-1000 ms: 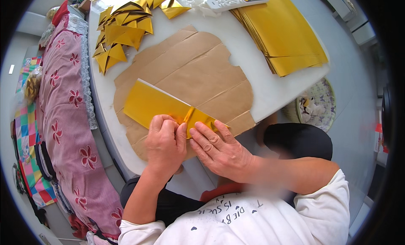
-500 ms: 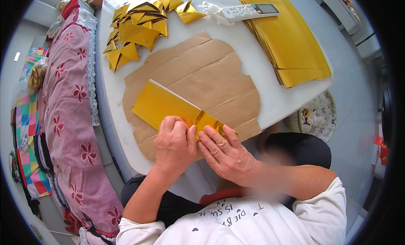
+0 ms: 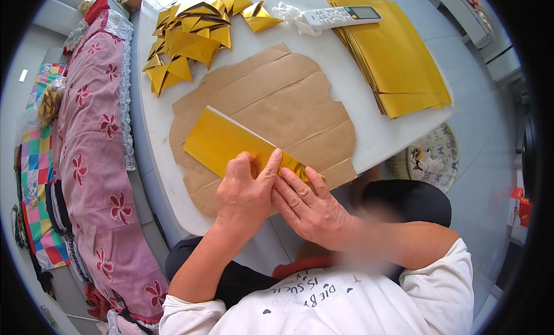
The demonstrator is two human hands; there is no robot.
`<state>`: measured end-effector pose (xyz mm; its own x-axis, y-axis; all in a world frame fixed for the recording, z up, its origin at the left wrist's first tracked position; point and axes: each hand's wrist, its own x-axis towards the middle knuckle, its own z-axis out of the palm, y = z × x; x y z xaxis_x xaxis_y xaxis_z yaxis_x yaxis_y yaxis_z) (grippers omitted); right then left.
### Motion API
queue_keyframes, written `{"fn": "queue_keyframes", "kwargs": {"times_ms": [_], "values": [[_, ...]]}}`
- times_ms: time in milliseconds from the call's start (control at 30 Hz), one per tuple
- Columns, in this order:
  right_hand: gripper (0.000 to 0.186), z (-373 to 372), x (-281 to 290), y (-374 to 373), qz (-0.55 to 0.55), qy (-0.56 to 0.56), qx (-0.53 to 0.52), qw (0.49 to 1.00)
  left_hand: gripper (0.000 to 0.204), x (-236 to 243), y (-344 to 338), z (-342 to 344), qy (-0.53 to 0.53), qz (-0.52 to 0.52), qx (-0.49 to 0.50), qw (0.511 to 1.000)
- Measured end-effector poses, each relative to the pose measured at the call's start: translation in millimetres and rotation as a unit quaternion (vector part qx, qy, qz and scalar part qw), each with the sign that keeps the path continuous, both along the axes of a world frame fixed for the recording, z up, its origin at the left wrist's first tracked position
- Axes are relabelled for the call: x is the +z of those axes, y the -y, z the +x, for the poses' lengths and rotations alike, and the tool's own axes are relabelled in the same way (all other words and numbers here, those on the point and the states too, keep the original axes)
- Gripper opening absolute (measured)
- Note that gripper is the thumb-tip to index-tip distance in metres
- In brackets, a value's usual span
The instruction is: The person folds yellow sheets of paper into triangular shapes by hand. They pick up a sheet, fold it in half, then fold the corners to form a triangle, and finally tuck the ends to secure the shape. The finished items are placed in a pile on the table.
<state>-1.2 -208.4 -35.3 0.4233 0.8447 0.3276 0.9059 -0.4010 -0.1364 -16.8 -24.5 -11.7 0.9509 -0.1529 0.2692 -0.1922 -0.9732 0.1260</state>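
A folded sheet of gold foil paper (image 3: 222, 140) with a white edge lies aslant on a piece of brown cardboard (image 3: 288, 98). My left hand (image 3: 245, 188) is closed at its near edge, fingers curled and thumb stretched up across the sheet to the white edge. Whatever part of the paper is under those curled fingers is hidden. My right hand (image 3: 314, 211) rests flat on the sheet's right end, its fingers straight and slightly apart, covering much of that end.
Folded gold paper pieces (image 3: 193, 38) are heaped at the far left of the white table (image 3: 156, 185). A stack of gold sheets (image 3: 404, 52) lies far right, with a white remote control (image 3: 343, 16) on it and crumpled tissue (image 3: 294, 17) alongside. A waste basket (image 3: 450, 162) stands below the table's right edge.
My left thumb has moved from beside the curled fingers up across the sheet to its far edge. The right hand has stayed nearly in place.
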Motion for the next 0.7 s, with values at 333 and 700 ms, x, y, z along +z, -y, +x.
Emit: {"fn": "queue_keyframes", "kwargs": {"times_ms": [333,700], "values": [[0.043,3.6,2.9,8.3,0.000,0.008,-0.005,1.000,0.052,2.6,1.5,3.2,-0.005,0.024,-0.013,1.000],[0.044,4.4,11.7,37.8,-0.031,0.084,-0.047,0.995,0.046,2.5,1.0,1.7,-0.026,0.013,0.003,1.000]]}}
